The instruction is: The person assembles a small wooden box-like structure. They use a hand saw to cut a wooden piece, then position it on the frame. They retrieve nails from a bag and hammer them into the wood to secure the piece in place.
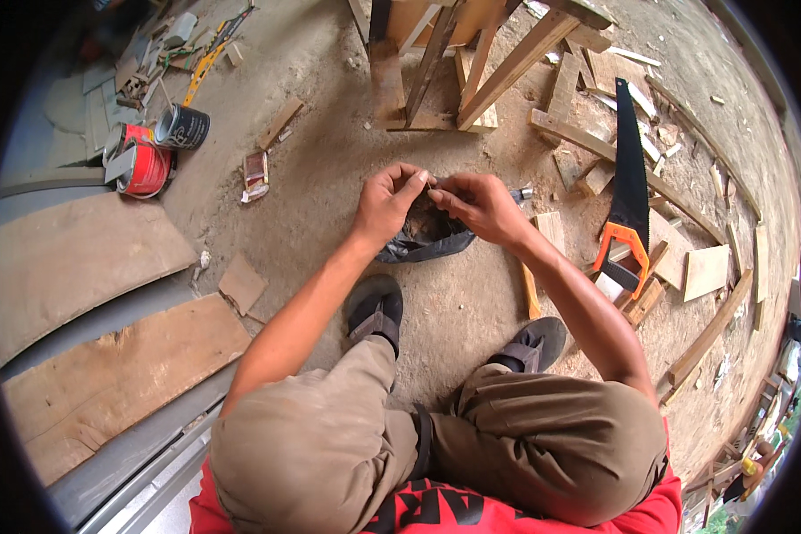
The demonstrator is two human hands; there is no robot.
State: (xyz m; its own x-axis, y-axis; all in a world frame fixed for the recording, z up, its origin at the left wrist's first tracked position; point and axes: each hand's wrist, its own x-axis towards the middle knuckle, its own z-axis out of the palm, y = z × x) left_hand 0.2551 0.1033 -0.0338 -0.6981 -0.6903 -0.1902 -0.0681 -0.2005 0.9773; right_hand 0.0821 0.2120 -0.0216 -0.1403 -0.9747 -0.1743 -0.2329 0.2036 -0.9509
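Note:
My left hand (pixel 388 198) and my right hand (pixel 479 203) meet in front of me, fingertips pinched together. Between them is a thin, nail-like piece (pixel 431 183), too small to name surely. Just below the fingers a black plastic bag (pixel 425 248) lies open on the ground, with brownish contents (pixel 429 222) partly hidden by my hands. By my right wrist a metal hammer head (pixel 523 193) shows. An orange-brown wooden handle (pixel 531 292) comes out below the same forearm, which covers what lies between.
A wooden frame (pixel 445 67) stands ahead. To the right, a handsaw (pixel 630 178) with an orange handle rests among scattered wood offcuts (pixel 706 272). Paint cans (pixel 144 167) stand at the left, near wide boards (pixel 125 374). A small torn packet (pixel 255 174) lies on the ground.

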